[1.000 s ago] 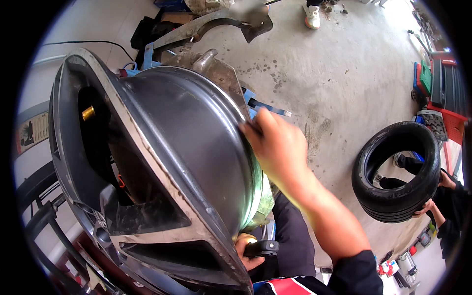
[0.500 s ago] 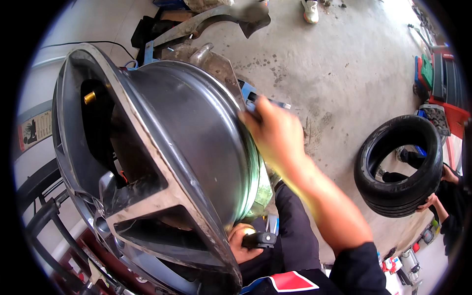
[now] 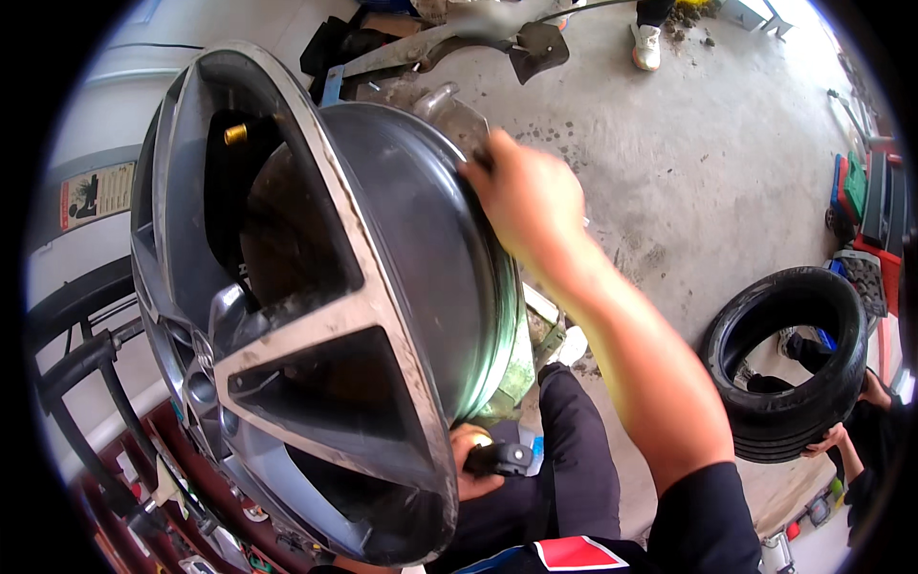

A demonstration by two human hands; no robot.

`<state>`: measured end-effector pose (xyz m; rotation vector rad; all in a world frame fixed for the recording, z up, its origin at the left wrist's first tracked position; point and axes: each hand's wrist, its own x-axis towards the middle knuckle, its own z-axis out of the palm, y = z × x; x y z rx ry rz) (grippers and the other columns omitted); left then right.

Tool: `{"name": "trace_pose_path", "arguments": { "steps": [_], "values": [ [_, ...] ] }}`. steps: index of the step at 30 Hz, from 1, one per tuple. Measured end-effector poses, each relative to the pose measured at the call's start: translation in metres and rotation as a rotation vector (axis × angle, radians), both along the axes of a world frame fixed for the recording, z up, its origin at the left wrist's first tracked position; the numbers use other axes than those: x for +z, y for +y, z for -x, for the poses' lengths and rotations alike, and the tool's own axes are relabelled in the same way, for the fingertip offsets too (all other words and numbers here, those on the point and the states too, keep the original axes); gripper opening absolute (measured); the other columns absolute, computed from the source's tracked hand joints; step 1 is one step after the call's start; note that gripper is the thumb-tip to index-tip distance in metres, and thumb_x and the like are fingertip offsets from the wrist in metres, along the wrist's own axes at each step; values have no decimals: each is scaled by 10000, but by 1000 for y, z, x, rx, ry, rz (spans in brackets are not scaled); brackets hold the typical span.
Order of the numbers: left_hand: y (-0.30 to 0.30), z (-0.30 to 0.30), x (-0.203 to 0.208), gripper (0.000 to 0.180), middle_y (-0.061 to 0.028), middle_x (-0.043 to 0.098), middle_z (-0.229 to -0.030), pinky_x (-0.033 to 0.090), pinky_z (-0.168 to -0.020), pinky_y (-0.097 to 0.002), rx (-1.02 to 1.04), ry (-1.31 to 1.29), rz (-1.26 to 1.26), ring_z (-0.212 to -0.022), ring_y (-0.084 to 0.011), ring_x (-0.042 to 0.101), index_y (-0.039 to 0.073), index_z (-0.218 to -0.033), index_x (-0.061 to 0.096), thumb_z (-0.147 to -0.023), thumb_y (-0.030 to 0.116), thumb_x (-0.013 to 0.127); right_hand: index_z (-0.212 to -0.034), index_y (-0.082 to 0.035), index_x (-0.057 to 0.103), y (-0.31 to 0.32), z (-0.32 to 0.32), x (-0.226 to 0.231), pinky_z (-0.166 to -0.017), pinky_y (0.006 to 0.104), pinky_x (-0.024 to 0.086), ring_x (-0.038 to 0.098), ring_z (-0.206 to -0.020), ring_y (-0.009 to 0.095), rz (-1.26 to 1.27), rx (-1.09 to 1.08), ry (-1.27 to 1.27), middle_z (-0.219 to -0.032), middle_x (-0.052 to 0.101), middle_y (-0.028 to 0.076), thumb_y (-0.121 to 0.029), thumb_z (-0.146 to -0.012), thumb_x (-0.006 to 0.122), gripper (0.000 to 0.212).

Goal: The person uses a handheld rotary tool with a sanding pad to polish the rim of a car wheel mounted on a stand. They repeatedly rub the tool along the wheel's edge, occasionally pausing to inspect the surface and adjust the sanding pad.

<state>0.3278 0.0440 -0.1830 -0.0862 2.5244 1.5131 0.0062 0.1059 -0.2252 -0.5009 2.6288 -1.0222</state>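
Observation:
A large grey alloy wheel rim [image 3: 406, 249] without a tyre stands tilted in front of me, its spoked face to the left. My left hand [image 3: 468, 461] is wrapped round a black flashlight [image 3: 501, 459] below the rim's right edge. Its light falls greenish-white on the lower rim lip. At the upper right lip, my right hand [image 3: 532, 196] is closed and slightly blurred. Something small and dark shows at its fingertips; I cannot make out what it is. A gold-coloured valve stem [image 3: 235, 134] shows inside the wheel between the spokes.
A person at the right holds a bare black tyre [image 3: 717, 335]. Behind the rim is a machine with a metal arm [image 3: 402, 59]. Black metal framing [image 3: 81, 364] stands at the left. Another person's shoe [image 3: 646, 48] is on the concrete floor at the top.
The head view has shifted, so the rim appears higher and farther right. My right hand stays by the rim's upper lip; my left still holds the flashlight. The held tyre appears lower.

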Motion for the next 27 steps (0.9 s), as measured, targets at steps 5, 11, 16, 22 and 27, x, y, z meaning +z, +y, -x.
{"name": "trace_pose_path", "arguments": {
  "steps": [5,11,16,22,27],
  "values": [
    [1,-4,3,531,-160,699,-958,565,-720,-376,51,-19,41,-811,-330,716,25,-1043,568,-760,325,902,-924,-80,596,37,-68,-4,-658,518,526,681,-751,390,27,-12,-80,-791,677,148,-368,-943,696,306],
    [-2,-9,0,544,-168,706,-967,572,-734,-375,20,21,0,-821,-321,721,29,-1038,563,-730,301,920,-892,-88,583,35,-87,-9,-587,489,522,663,-669,371,92,-170,65,-761,649,127,-334,-909,747,297],
    [-1,-4,-2,558,-170,708,-979,574,-737,-382,8,-8,5,-827,-327,720,23,-1046,569,-715,296,926,-956,-63,617,-4,0,3,-736,530,533,687,-848,408,27,-6,15,-839,706,172,-297,-950,677,243],
    [-7,-7,4,551,-162,702,-967,567,-750,-375,3,-20,-13,-840,-325,716,26,-1052,577,-747,335,916,-866,-87,557,49,-115,-10,-563,485,513,658,-649,373,57,-92,-43,-741,636,126,-349,-931,730,320],
    [-9,-33,-9,545,-158,702,-974,567,-752,-372,64,-169,-98,-845,-321,716,26,-1057,579,-756,333,914,-923,-75,603,6,-39,0,-672,511,535,683,-763,391,21,-87,-38,-812,687,141,-336,-944,695,277]
  ]
}}
